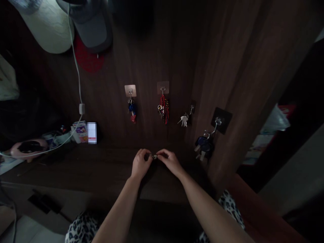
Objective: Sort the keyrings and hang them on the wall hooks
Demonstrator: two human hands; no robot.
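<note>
My left hand (140,164) and my right hand (170,161) meet in front of me over a dark wooden shelf (83,165). Both pinch a small metal object (154,156) between their fingertips; it looks like a key or key ring, too small to tell which. On the dark wood wall above hang key bunches on hooks: a blue and red bunch (132,110), a red-corded bunch (163,108), a silver bunch (184,119) and a dark blue bunch (204,144) at the right.
Caps (50,23) hang at the top left with a white cable (76,67) running down to a plug. Small boxes (82,131) and a pink object (27,147) sit on the shelf's left end. A doorway edge stands at right.
</note>
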